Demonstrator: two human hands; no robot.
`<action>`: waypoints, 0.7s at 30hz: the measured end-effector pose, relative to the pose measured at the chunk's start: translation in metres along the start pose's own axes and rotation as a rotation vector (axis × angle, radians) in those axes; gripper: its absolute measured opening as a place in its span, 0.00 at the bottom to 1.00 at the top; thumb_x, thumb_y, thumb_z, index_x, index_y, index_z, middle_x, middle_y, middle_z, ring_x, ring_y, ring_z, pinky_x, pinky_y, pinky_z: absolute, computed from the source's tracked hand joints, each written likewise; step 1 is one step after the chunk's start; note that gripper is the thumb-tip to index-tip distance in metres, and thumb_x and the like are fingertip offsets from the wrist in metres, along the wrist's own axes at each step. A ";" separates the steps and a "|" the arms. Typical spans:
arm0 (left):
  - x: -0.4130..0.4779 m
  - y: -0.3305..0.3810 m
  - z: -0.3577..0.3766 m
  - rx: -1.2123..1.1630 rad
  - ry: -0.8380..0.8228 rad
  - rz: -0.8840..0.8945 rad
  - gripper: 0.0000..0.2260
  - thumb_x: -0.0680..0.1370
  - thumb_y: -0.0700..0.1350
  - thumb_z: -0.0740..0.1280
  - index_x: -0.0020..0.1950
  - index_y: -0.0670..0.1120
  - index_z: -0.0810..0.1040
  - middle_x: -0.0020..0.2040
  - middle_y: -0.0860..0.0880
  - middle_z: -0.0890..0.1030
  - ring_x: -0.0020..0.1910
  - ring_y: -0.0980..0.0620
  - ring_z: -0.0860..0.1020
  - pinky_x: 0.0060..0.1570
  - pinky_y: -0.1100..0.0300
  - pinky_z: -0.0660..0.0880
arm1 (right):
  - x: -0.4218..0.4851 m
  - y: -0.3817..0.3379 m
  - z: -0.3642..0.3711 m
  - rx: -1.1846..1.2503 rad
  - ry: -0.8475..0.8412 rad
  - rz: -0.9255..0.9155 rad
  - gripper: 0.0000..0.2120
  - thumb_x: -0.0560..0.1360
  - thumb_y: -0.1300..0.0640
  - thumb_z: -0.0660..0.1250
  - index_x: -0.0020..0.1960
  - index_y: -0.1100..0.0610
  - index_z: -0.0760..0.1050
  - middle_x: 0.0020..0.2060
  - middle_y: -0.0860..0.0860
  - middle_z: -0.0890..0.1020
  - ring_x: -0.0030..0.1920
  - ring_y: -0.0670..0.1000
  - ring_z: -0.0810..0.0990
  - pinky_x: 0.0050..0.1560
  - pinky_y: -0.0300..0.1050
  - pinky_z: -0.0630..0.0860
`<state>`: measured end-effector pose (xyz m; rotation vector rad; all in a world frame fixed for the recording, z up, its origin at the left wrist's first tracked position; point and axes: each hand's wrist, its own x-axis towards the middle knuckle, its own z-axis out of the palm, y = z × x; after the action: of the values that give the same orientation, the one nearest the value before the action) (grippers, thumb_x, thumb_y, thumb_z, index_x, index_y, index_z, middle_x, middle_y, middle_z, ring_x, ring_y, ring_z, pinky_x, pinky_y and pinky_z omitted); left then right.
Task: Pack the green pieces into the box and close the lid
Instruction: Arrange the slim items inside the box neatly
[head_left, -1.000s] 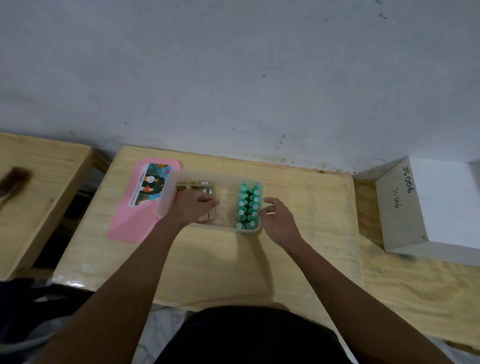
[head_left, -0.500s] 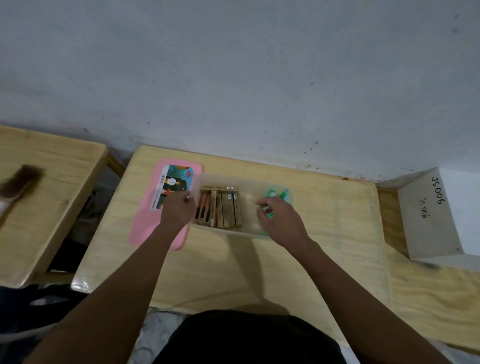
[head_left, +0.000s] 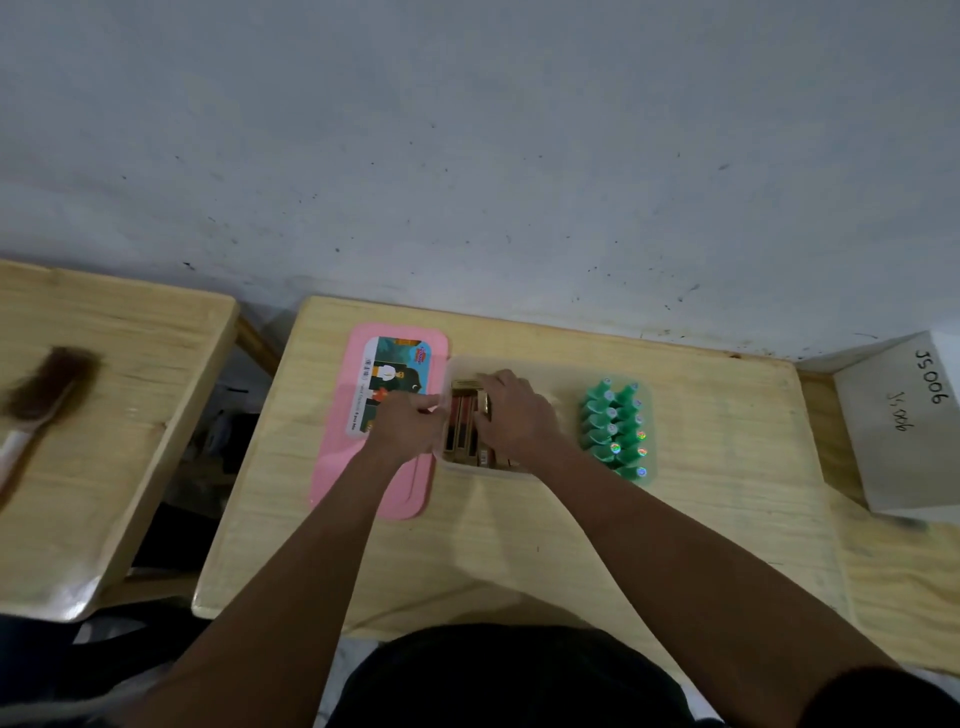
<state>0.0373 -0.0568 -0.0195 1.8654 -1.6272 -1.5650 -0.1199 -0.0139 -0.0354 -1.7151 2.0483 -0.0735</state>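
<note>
A clear plastic box (head_left: 550, 470) stands mid-table. Several green pieces (head_left: 615, 428) stand in two rows in its right end. Gold and brown pieces (head_left: 464, 434) fill its left part. My left hand (head_left: 410, 421) pinches the box's left wall. My right hand (head_left: 514, 415) lies palm down over the gold pieces, fingers curled at their far end; whether it grips them is hidden. The pink lid (head_left: 343, 467) with a picture label lies flat on the table, touching the box's left side, partly under my left hand.
A white block (head_left: 904, 426) marked JS006 sits at the right on an adjoining table. A brush (head_left: 39, 400) lies on the separate table at the left, across a gap. The wall runs close behind the table.
My right hand left the green pieces and moved left onto the gold pieces. My left hand stays at the box's left wall. The camera view shifted slightly.
</note>
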 end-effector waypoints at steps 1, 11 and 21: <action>0.000 0.000 0.000 -0.003 -0.005 0.003 0.17 0.77 0.42 0.68 0.65 0.40 0.76 0.53 0.38 0.82 0.43 0.44 0.82 0.48 0.45 0.82 | 0.002 -0.002 0.001 -0.026 -0.007 0.011 0.25 0.78 0.50 0.63 0.73 0.52 0.64 0.66 0.54 0.70 0.64 0.56 0.71 0.57 0.54 0.76; 0.000 -0.001 0.002 0.043 -0.003 0.064 0.17 0.78 0.42 0.67 0.66 0.41 0.75 0.57 0.39 0.80 0.47 0.45 0.80 0.46 0.47 0.82 | 0.002 -0.001 0.005 0.365 0.033 0.323 0.18 0.73 0.50 0.69 0.60 0.53 0.70 0.50 0.52 0.81 0.49 0.54 0.81 0.48 0.50 0.79; 0.003 -0.006 0.001 -0.012 -0.019 0.046 0.16 0.77 0.44 0.67 0.64 0.42 0.77 0.54 0.41 0.83 0.51 0.44 0.82 0.48 0.46 0.82 | 0.004 -0.028 0.006 0.685 0.115 0.321 0.12 0.74 0.51 0.72 0.51 0.58 0.79 0.44 0.50 0.84 0.45 0.49 0.81 0.45 0.43 0.76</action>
<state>0.0396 -0.0570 -0.0256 1.7987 -1.6533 -1.5753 -0.0928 -0.0221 -0.0324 -0.9752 2.0201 -0.6935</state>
